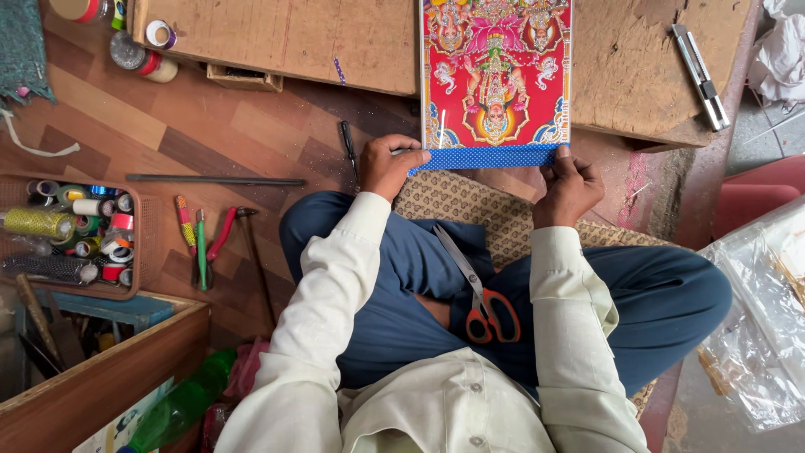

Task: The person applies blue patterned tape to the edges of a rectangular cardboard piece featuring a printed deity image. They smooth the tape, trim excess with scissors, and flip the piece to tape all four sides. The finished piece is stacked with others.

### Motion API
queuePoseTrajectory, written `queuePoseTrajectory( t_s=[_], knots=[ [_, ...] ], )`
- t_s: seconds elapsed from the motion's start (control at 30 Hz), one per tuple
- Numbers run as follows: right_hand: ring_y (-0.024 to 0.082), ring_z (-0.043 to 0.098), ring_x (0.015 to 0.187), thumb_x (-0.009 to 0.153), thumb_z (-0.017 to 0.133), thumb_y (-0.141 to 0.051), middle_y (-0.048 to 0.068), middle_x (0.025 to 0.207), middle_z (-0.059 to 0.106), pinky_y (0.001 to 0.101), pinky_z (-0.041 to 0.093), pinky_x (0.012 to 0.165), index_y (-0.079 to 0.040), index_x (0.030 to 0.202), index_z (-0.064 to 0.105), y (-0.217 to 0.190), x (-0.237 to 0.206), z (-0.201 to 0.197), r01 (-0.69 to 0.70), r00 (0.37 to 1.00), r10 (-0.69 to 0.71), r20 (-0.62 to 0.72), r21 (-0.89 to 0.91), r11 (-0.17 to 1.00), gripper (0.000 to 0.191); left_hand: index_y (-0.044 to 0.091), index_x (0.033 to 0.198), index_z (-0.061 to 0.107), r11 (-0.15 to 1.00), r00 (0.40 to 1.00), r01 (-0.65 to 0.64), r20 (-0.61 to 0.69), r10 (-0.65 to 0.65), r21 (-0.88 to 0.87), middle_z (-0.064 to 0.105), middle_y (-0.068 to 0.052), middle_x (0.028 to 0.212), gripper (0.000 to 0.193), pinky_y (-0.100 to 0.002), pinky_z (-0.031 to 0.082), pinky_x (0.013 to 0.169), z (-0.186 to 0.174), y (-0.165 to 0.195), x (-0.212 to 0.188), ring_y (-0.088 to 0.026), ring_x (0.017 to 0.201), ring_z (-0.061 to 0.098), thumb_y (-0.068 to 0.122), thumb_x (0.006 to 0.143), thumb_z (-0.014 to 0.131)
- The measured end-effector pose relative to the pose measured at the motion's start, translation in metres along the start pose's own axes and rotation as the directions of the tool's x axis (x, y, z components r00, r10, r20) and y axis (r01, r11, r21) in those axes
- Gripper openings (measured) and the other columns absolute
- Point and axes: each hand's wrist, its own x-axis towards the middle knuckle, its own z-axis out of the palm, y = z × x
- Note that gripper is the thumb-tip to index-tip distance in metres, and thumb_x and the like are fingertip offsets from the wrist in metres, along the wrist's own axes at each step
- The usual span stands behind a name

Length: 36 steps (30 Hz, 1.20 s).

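At the far left, a brown plastic basket (142, 243) filled with rolls of coloured tape and thread is being kept beside the seated person, and red- and green-handled tools (201, 243) are lying on the wood-patterned floor (168, 126) just past it, apparently so that they are within reach. The left hand (387, 166) is being closed on the left end of a blue dotted strip of tape (486, 157), thumb and fingers pinching it. The strip is being stretched flat along the near edge of a red printed picture board (495, 71), which is resting on a low wooden surface (319, 38), seemingly so that it is lying straight along that edge. Orange-handled scissors (485, 306) are being left on the lap. The right hand (568, 186) is being pressed onto the right end of the strip, its grip narrow, holding it taut. A metal utility knife (701, 75) is lying well apart, at the right of the surface.
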Motion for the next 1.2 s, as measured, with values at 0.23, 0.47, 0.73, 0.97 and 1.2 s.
queuePoseTrajectory(
  t_s=[0.23,0.47,0.73,0.97,1.2],
  knots=[
    [0.016,0.066,0.061,0.088,0.08,0.0,0.013,0.078,0.072,0.0259,0.055,0.053,0.002,0.079,0.064,-0.006,-0.004,0.009,0.022,0.996,-0.031,-0.086,-0.103,0.994,0.018,-0.001,0.088,0.08,0.994,0.996,0.087,0.029,-0.085,-0.073,0.08,-0.011,0.082,0.022,-0.028,0.058,0.067,0.002,-0.004,0.004,-0.015,0.071,0.073,0.013,0.071,0.086],
    [0.017,0.068,0.06,0.083,0.084,-0.011,0.013,0.075,0.072,0.027,0.054,0.051,0.006,0.084,0.069,-0.023,-0.017,0.022,-0.051,0.983,-0.003,-0.185,-0.287,0.957,0.023,-0.001,0.089,0.079,0.969,0.976,0.193,0.131,-0.173,-0.156,0.078,-0.009,0.082,0.022,-0.03,0.055,0.062,0.003,-0.015,0.011,-0.015,0.07,0.071,0.012,0.072,0.084],
    [0.018,0.072,0.074,0.081,0.074,-0.001,0.01,0.086,0.077,0.0272,0.057,0.061,0.003,0.101,0.076,-0.025,0.0,0.011,-0.102,0.993,0.089,-0.072,-0.209,0.973,0.021,0.0,0.092,0.073,0.883,0.914,0.382,0.251,-0.318,-0.273,0.076,-0.009,0.084,0.029,-0.033,0.052,0.061,0.0,-0.021,0.019,-0.019,0.074,0.07,0.013,0.07,0.085],
    [0.023,0.064,0.084,0.091,0.075,0.004,0.017,0.103,0.073,0.0357,0.047,0.073,0.006,0.114,0.076,-0.015,0.002,0.015,0.273,0.958,-0.282,0.044,-0.43,0.86,0.023,0.001,0.09,0.072,0.868,0.911,0.398,0.243,-0.334,-0.297,0.075,-0.009,0.083,0.027,-0.033,0.053,0.063,-0.001,-0.032,0.021,-0.019,0.075,0.07,0.011,0.068,0.085],
    [0.035,0.056,0.136,0.087,0.068,-0.001,0.019,0.14,0.062,0.0529,0.039,0.115,0.0,0.137,0.061,0.003,-0.135,0.071,0.96,0.257,-0.169,0.951,-0.272,-0.069,0.05,-0.002,0.084,0.077,0.848,0.959,0.224,0.263,-0.105,-0.48,0.078,-0.011,0.084,0.014,-0.03,0.058,0.074,0.0,-0.044,0.023,-0.016,0.077,0.073,0.008,0.074,0.078]
  ],
)
